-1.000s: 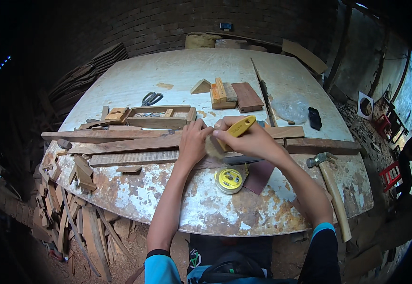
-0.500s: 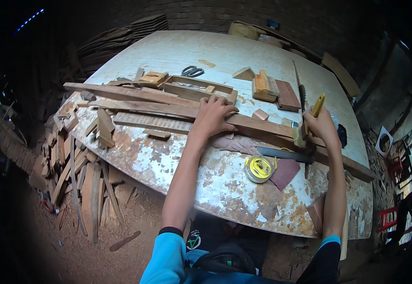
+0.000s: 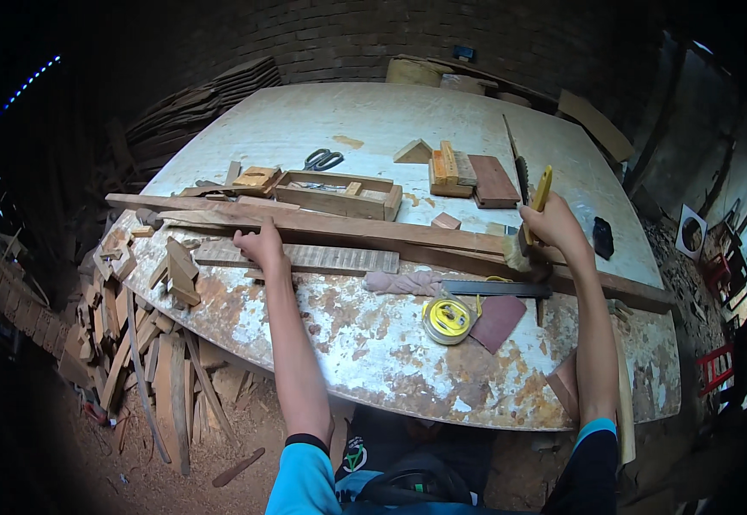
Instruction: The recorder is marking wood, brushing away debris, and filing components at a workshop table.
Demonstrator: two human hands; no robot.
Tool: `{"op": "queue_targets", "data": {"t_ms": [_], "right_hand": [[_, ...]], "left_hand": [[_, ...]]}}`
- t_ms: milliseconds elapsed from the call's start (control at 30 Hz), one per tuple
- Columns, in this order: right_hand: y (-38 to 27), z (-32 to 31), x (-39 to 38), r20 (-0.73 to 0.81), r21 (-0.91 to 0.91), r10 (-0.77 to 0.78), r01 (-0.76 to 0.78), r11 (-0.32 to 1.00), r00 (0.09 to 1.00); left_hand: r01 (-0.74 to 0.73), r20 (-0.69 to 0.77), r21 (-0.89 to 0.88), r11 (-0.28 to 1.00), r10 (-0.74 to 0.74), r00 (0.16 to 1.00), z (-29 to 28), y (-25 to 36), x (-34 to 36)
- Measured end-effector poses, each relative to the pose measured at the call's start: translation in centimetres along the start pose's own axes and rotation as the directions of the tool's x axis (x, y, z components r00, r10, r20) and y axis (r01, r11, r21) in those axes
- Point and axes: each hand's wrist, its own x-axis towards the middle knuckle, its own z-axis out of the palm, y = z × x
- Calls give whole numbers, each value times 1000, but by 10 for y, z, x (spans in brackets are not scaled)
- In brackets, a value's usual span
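Observation:
My right hand grips a brush by its yellow handle. Its pale bristles rest on the right part of a long wooden board. At the board's left part, my left hand is closed on the near edge, its fingers partly hidden. A second long wooden bar lies alongside and reaches toward the table's right edge. Just below the left hand lies a shorter rough strip of wood. Between me and the board are a folded cloth, a yellow tape measure and a reddish sandpaper sheet.
Behind the boards are a wooden box frame, black-handled scissors, wood blocks and a saw. A dark metal ruler-like bar lies by the cloth. Offcuts pile up beside the worn table.
My left hand has slid left along the board, away from the middle. The brush stays in my right hand, with its bristles at the board. The whole view has shifted slightly.

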Motion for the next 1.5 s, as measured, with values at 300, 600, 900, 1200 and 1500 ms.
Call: {"op": "queue_targets", "data": {"t_ms": [300, 600, 900, 1200, 1500], "right_hand": [[-17, -6, -11, -62, -279, 13, -30, 960, 998], [-13, 4, -8, 62, -84, 17, -12, 996, 998], [-20, 12, -14, -122, -29, -329, 328, 944, 936], [-55, -2, -32, 50, 348, -335, 298, 889, 941], [-72, 9, -43, -35, 224, -600, 591, 775, 799]], "left_hand": [[351, 405, -509, 786, -142, 903, 11, -16, 13], [492, 811, -394, 777, 41, 583, 19, 34, -58], [460, 942, -160, 873, -4, 336, 26, 45, -101], [422, 971, -144, 895, 46, 234, 27, 40, -106], [459, 991, -107, 882, 56, 123, 33, 40, -126]]}}
